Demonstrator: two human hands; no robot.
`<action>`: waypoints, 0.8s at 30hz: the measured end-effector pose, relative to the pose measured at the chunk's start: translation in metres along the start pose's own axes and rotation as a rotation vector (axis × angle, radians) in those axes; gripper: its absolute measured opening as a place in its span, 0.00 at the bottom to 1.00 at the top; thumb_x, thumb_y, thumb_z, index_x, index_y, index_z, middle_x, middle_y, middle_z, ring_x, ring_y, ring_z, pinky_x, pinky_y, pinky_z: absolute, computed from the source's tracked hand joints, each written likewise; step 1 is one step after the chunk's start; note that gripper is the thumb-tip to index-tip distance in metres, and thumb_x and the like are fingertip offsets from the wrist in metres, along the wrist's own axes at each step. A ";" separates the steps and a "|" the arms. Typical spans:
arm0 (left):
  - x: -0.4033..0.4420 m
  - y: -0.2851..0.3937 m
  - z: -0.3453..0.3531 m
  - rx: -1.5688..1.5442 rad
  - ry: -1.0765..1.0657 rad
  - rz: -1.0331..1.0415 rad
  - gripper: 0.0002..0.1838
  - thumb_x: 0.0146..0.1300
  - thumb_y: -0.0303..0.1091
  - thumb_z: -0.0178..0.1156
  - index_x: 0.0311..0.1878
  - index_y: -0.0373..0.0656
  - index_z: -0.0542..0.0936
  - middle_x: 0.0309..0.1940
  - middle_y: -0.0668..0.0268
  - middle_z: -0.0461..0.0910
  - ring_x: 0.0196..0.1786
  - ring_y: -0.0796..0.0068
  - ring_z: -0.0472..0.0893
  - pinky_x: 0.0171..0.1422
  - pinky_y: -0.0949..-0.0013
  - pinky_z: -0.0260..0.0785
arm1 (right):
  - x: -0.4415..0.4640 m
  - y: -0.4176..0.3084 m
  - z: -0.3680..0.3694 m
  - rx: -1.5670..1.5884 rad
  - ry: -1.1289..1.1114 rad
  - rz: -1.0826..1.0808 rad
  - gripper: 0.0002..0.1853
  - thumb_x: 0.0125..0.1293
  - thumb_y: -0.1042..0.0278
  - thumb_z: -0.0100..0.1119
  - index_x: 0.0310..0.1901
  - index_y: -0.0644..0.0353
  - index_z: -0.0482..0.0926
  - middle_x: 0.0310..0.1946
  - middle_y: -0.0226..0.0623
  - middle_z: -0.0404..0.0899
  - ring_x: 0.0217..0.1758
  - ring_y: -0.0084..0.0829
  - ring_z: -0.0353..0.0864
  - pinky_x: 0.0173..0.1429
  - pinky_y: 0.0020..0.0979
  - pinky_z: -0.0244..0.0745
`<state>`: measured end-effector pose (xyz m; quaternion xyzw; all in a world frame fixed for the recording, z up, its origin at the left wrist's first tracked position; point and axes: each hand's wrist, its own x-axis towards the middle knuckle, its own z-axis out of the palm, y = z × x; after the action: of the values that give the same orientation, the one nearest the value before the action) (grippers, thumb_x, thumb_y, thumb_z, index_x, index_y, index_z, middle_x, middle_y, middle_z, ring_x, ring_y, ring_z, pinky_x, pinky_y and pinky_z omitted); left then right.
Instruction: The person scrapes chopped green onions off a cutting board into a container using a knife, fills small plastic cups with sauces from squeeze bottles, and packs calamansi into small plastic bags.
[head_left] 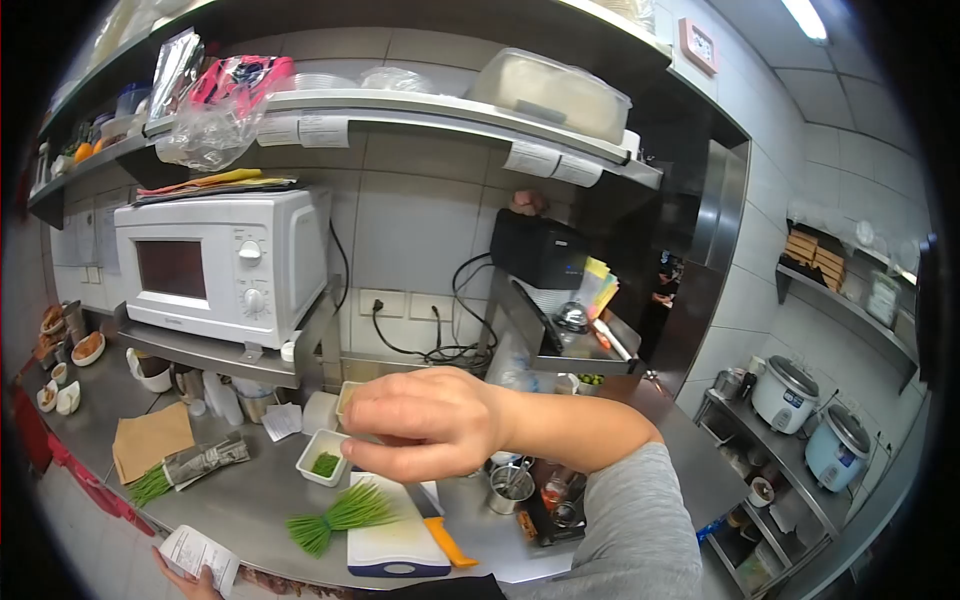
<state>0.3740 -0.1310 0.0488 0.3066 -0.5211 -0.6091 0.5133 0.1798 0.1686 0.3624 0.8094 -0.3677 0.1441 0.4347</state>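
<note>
At eleven o'clock from the cutting board [385, 550], a white tub [314, 475] holds chopped greens [324, 464]; the long green bunch [338, 517], at nine, looks unchopped; left hand [191, 588] clamped on a printed slip [200, 552], right hand [425, 420] curled, contents I cannot tell.

My feed gives me white paper [203, 552] with dark print, a white tub [306, 460], vivid green stalks [345, 513], a white board [385, 545] edged in dark blue, an orange knife handle [450, 543], a grey sleeve [640, 510], a pink-and-black bag [242, 78], a white microwave [222, 212]
</note>
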 end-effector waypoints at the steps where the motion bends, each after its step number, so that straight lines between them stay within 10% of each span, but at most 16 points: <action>1: -0.010 0.007 0.009 -0.001 -0.005 0.007 0.37 0.58 0.14 0.54 0.71 0.36 0.53 0.63 0.51 0.65 0.63 0.56 0.68 0.60 0.57 0.70 | -0.002 -0.003 -0.009 -0.007 -0.008 0.008 0.11 0.46 0.82 0.62 0.35 0.66 0.81 0.40 0.45 0.75 0.34 0.36 0.80 0.31 0.27 0.78; 10: 0.004 0.041 0.023 -0.128 -0.288 0.092 0.34 0.51 0.11 0.47 0.66 0.36 0.66 0.65 0.58 0.66 0.64 0.65 0.70 0.67 0.67 0.63 | -0.041 -0.025 -0.050 -0.095 -0.034 0.135 0.15 0.45 0.79 0.67 0.38 0.63 0.82 0.40 0.44 0.77 0.37 0.37 0.80 0.35 0.30 0.80; 24: 0.021 0.075 -0.040 -0.213 -0.142 0.097 0.28 0.74 0.49 0.41 0.61 0.32 0.72 0.59 0.55 0.71 0.63 0.67 0.70 0.67 0.66 0.62 | -0.063 -0.028 -0.031 -0.158 -0.047 0.376 0.13 0.46 0.73 0.71 0.36 0.62 0.82 0.25 0.33 0.76 0.23 0.30 0.75 0.26 0.28 0.69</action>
<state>0.4271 -0.1586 0.1130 0.1808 -0.5026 -0.6555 0.5339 0.1599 0.2329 0.3288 0.6929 -0.5325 0.1745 0.4538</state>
